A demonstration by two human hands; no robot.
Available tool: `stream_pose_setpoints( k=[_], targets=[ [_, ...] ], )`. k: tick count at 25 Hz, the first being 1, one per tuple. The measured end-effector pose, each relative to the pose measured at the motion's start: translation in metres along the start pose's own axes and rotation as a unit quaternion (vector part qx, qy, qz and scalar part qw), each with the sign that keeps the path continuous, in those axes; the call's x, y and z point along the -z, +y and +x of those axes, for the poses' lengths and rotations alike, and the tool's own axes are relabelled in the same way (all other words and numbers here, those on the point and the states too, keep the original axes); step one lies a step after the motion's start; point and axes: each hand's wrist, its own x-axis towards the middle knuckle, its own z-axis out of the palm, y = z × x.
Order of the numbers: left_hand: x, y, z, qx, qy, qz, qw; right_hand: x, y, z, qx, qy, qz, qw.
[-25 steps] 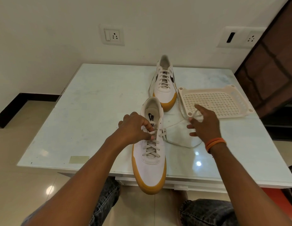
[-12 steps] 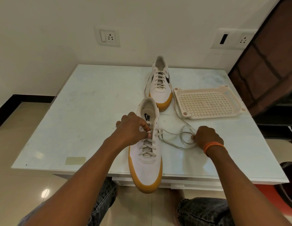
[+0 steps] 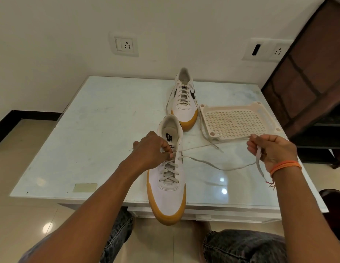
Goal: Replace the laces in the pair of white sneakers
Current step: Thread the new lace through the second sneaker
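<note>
near white gum-soled sneaker [image 3: 168,188] half-laced, lace [image 3: 212,164] trailing, far sneaker [image 3: 184,103] laced

From my feed I see two bare forearms, with no sleeve showing on either up to the bottom edge of the view. The left hand [image 3: 150,149] carries no ring or band that I can make out. At the wrist of the right hand [image 3: 275,149] sits a pair of thin orange bands [image 3: 285,166], lying close together, and from them a few short reddish thread ends [image 3: 270,185] hang loose below the wrist. Both knees wear dark grey washed denim [image 3: 245,245], mottled with paler flecks, and a stitched seam runs across the right leg.
</note>
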Motion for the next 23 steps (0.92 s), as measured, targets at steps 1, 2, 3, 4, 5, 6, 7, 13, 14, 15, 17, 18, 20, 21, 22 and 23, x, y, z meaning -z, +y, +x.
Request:
stream_pose_setpoints(
  k=[1,2,3,4,5,6,7,13,14,15,17,18,20,21,22,23],
  targets=[
    [0.0,0.0,0.0,0.002,0.0,-0.001,1.0,0.004,0.001,0.0,-0.009,0.011,-0.011,1.0],
    [0.0,0.0,0.0,0.003,0.0,-0.002,1.0,0.006,0.002,0.002,-0.019,0.026,-0.007,0.999],
    [0.0,0.0,0.001,0.003,0.0,-0.004,1.0,0.008,0.001,0.005,-0.032,0.041,0.014,0.999],
    [0.0,0.0,0.001,0.003,0.001,-0.007,1.0,0.01,0.001,0.008,-0.049,0.057,0.04,0.996],
    [0.0,0.0,0.001,0.005,0.001,-0.009,1.0,0.012,0.002,0.012,-0.064,0.074,0.057,0.994],
    [0.001,0.0,0.001,0.006,0.001,-0.011,1.0,0.015,0.004,0.016,-0.071,0.089,0.063,0.992],
    [0.0,-0.001,0.002,0.006,0.001,-0.012,1.0,0.018,0.007,0.019,-0.071,0.1,0.064,0.99],
    [0.001,0.002,0.0,0.004,0.001,-0.006,1.0,0.018,0.003,0.018,0.027,0.19,0.117,0.975],
    [0.002,0.003,-0.002,0.005,-0.002,-0.009,1.0,0.019,0.001,0.017,0.065,0.222,0.129,0.964],
    [0.003,0.005,-0.003,0.005,-0.001,-0.006,1.0,0.021,-0.001,0.016,0.102,0.247,0.128,0.955],
    [0.003,0.011,-0.009,-0.002,0.046,0.029,0.999,0.021,-0.003,0.015,0.14,0.251,0.115,0.951],
    [0.002,0.017,-0.012,-0.013,0.088,0.052,0.995,0.019,-0.002,0.014,0.134,0.235,0.116,0.956],
    [-0.001,0.03,-0.018,-0.048,0.141,0.047,0.988,0.012,0.002,0.012,0.098,0.2,0.127,0.967],
    [-0.003,0.037,-0.02,-0.058,0.144,0.026,0.988,0.007,0.002,0.01,0.081,0.181,0.127,0.972],
    [-0.004,0.04,-0.02,-0.059,0.147,0.006,0.987,0.001,0.002,0.006,0.067,0.149,0.127,0.978],
    [-0.003,0.038,-0.019,-0.047,0.154,-0.006,0.987,-0.007,0.001,0.002,0.058,0.103,0.126,0.985]
  ],
)
